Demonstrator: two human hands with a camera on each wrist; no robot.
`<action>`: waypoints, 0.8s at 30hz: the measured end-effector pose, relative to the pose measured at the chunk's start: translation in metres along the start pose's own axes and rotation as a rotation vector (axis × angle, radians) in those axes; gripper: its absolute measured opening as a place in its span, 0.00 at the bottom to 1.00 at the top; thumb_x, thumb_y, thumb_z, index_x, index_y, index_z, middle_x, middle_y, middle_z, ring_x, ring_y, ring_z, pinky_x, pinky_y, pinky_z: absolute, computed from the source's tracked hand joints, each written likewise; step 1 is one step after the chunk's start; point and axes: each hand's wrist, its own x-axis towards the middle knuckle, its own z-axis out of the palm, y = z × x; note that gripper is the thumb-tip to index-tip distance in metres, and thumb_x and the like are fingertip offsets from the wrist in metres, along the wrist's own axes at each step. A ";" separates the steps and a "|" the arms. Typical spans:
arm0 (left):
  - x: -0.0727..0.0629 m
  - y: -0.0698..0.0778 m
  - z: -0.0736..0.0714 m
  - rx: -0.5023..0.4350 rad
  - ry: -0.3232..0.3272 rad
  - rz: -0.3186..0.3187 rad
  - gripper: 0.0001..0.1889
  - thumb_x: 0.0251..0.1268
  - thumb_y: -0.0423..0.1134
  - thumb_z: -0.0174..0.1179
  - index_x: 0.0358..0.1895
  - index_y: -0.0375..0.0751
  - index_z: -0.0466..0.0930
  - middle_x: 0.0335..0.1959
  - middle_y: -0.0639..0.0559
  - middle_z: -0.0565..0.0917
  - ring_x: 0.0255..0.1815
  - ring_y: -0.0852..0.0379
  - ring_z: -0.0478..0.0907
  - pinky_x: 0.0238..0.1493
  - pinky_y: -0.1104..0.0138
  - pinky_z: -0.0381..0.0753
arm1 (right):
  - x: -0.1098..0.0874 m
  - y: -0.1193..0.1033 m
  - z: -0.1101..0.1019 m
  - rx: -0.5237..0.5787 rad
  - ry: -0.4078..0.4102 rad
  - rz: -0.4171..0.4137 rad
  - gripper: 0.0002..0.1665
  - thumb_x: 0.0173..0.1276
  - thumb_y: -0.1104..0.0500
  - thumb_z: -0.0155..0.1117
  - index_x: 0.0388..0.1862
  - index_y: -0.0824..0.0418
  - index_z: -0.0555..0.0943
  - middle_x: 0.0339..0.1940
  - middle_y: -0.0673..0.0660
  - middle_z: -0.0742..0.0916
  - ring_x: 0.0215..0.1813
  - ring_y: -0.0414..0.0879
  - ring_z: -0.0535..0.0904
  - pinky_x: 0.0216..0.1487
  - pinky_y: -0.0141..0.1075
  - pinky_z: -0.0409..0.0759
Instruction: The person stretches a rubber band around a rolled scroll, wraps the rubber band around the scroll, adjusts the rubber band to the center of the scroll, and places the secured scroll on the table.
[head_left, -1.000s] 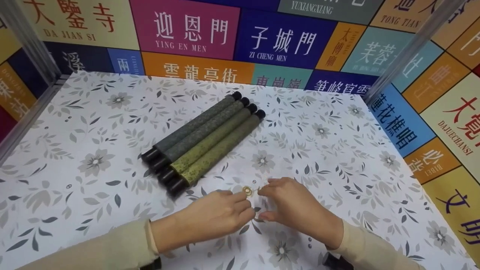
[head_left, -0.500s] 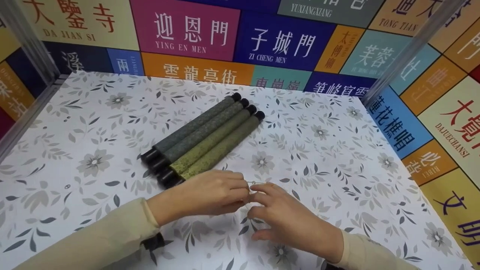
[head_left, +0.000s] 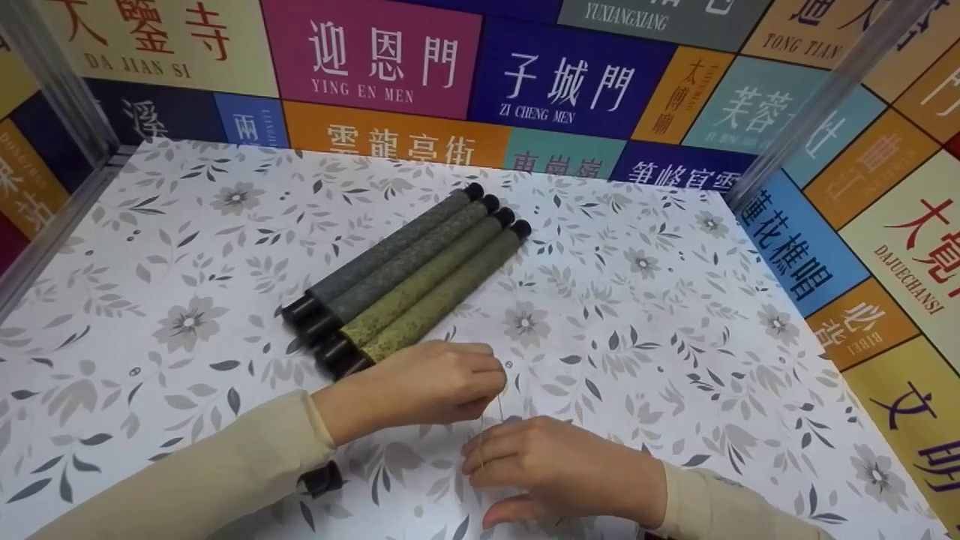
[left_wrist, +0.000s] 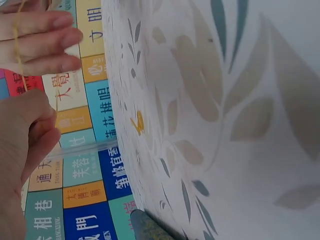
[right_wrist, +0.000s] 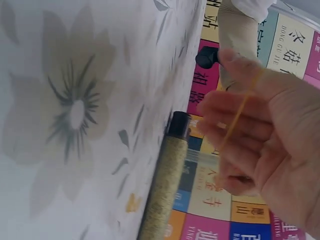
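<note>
A thin yellow rubber band stretches between both hands above the patterned table. My left hand pinches it between thumb and fingers. In the left wrist view the left hand is at the lower left, with the band running up across the other hand's fingers. My right hand is nearer the front edge, its fingers fairly extended and thumb apart. In the right wrist view the band lies across the right hand. A second small yellow band lies on the tabletop.
Several rolls with black ends lie side by side, slanting across the table; some are grey, others olive-yellow. The left forearm covers their near ends. Coloured panels with lettering stand behind, with clear posts at the corners.
The hands were close together at a small yellow ring. My left hand has risen a little, my right has come nearer the front edge, and the band now spans between them.
</note>
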 end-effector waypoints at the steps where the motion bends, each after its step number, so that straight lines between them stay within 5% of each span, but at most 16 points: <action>1: 0.001 0.001 0.000 0.004 0.003 0.006 0.10 0.53 0.28 0.59 0.26 0.48 0.72 0.23 0.61 0.77 0.29 0.64 0.75 0.28 0.77 0.74 | 0.000 0.001 0.001 0.032 0.012 -0.020 0.17 0.62 0.47 0.71 0.43 0.56 0.85 0.45 0.48 0.89 0.55 0.41 0.84 0.62 0.29 0.80; 5: 0.002 0.003 -0.003 -0.002 0.031 0.008 0.10 0.52 0.28 0.60 0.26 0.48 0.72 0.24 0.61 0.79 0.30 0.65 0.76 0.29 0.78 0.75 | -0.003 0.005 0.002 0.033 0.007 -0.001 0.18 0.62 0.46 0.71 0.44 0.55 0.85 0.48 0.48 0.88 0.56 0.42 0.83 0.63 0.31 0.79; 13: -0.009 -0.002 -0.003 -0.096 0.077 0.016 0.07 0.56 0.28 0.63 0.33 0.44 0.81 0.40 0.55 0.87 0.42 0.62 0.83 0.46 0.80 0.81 | -0.010 0.010 -0.003 -0.036 -0.042 0.252 0.17 0.50 0.43 0.78 0.37 0.46 0.84 0.46 0.46 0.80 0.53 0.43 0.75 0.60 0.34 0.75; 20: -0.011 -0.006 0.000 -0.049 0.085 0.009 0.04 0.61 0.32 0.64 0.36 0.46 0.84 0.43 0.56 0.86 0.46 0.62 0.82 0.48 0.79 0.82 | -0.010 0.012 -0.002 -0.023 -0.031 0.271 0.22 0.48 0.40 0.79 0.39 0.46 0.84 0.46 0.48 0.81 0.51 0.43 0.75 0.56 0.34 0.75; 24: -0.013 -0.010 -0.004 0.006 0.083 -0.052 0.07 0.60 0.33 0.65 0.41 0.47 0.84 0.42 0.57 0.86 0.46 0.61 0.81 0.48 0.75 0.83 | -0.012 0.016 -0.003 -0.025 -0.029 0.292 0.22 0.47 0.42 0.79 0.40 0.47 0.84 0.46 0.48 0.81 0.52 0.43 0.75 0.55 0.34 0.76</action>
